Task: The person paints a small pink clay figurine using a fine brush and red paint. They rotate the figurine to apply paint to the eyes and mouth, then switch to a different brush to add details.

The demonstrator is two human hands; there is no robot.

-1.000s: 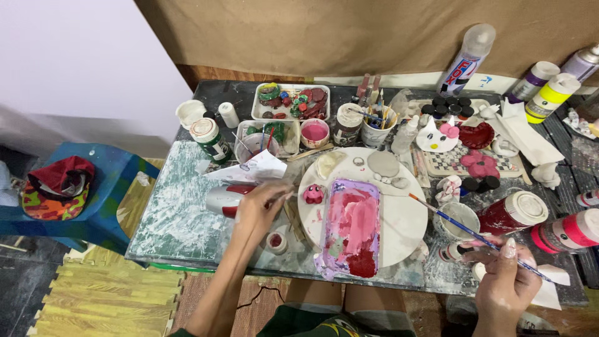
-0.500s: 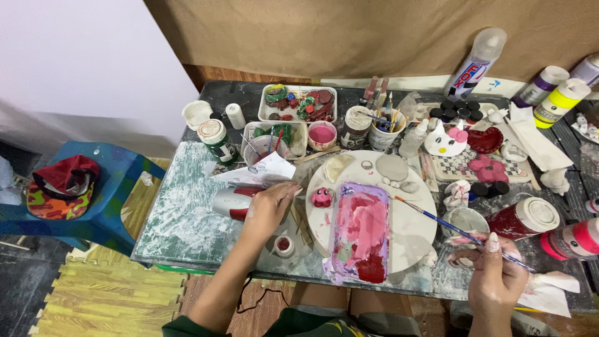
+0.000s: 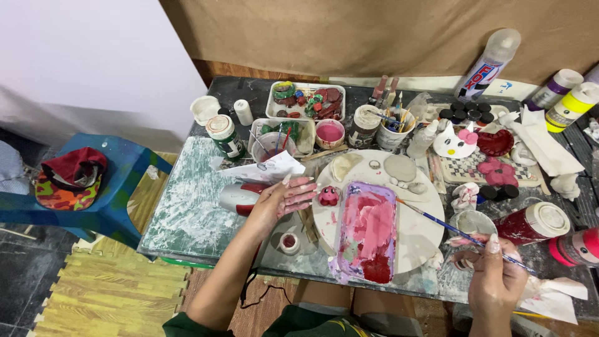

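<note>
Right hand (image 3: 496,278) fingers pinching paintbrush (image 3: 458,229), left hand (image 3: 281,200) fingers spread flat, tray (image 3: 368,232) smeared with pink paint

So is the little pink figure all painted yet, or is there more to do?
The small pink clay figure on the round white board already looks fully pink. In hand: the right hand holds a thin blue-handled paintbrush; the left hand rests beside the figure. Left: nearby white clay pieces look unpainted.

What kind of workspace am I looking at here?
Probably a home craft or painting corner: a paint-smeared table, a cup of brushes, paint bottles, and the right hand holding a paintbrush.
</note>
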